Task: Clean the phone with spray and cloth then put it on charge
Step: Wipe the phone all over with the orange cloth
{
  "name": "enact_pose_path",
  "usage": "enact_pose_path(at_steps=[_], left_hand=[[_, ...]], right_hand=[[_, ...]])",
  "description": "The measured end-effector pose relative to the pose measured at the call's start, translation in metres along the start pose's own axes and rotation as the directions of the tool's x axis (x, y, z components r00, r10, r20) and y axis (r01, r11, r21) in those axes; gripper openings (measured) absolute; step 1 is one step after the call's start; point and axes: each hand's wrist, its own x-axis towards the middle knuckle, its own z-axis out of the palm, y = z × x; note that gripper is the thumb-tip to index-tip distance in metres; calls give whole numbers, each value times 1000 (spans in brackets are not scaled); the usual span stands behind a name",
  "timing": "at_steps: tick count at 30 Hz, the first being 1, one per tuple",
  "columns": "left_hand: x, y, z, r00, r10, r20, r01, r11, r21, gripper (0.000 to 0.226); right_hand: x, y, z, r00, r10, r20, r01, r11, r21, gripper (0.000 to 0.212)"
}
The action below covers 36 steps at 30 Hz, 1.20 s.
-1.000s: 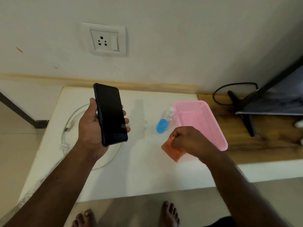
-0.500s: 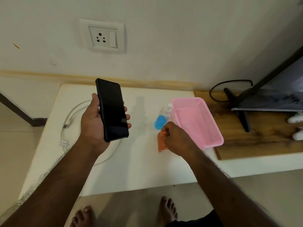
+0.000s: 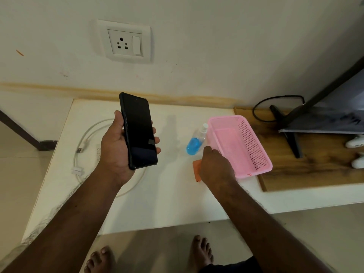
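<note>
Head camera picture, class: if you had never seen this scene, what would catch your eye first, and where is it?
First, the black phone held upright in the left hand above the white table. Next, the pink basket at the table's right, with a spray bottle of blue liquid beside it. The right hand rests over an orange cloth just in front of that bottle.

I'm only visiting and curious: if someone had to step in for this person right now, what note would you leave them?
Left hand grips the phone, screen up, above the table.
Right hand is over the orange cloth; its grip is hidden.
Spray bottle lies beside the pink basket.
White cable lies coiled on the table, unplugged; wall socket empty.
Done: phone picked up.
Left: spray, wipe, charge.
</note>
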Motion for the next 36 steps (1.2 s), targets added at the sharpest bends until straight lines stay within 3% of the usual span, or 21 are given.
enact_pose_path(at_steps=[7,14,24,29,36], left_hand=[[-2,1,2,1000,-10,-3,10,1000,9,78],[-3,2,3,1000,-15,-12,15,1000,-2,78],[-2,-1,2,1000,-16,-8,16,1000,6,76],[-2,-1,3,1000,-6,6,6,1000,-14,75],[-3,1,4,999,-33,31,35,996,-76,78]], right_hand=[[-9,-5,-8,1000,15,18,-16,998,68,34],[-16,-5,-19,998,-51,47,52,998,-24,31],[1,-1,-5,992,-63,108,54,995,87,51],[9,2,6,992,-114,59,108,990,94,32],[0,5,-9,998,0,58,-15,968,250,35]])
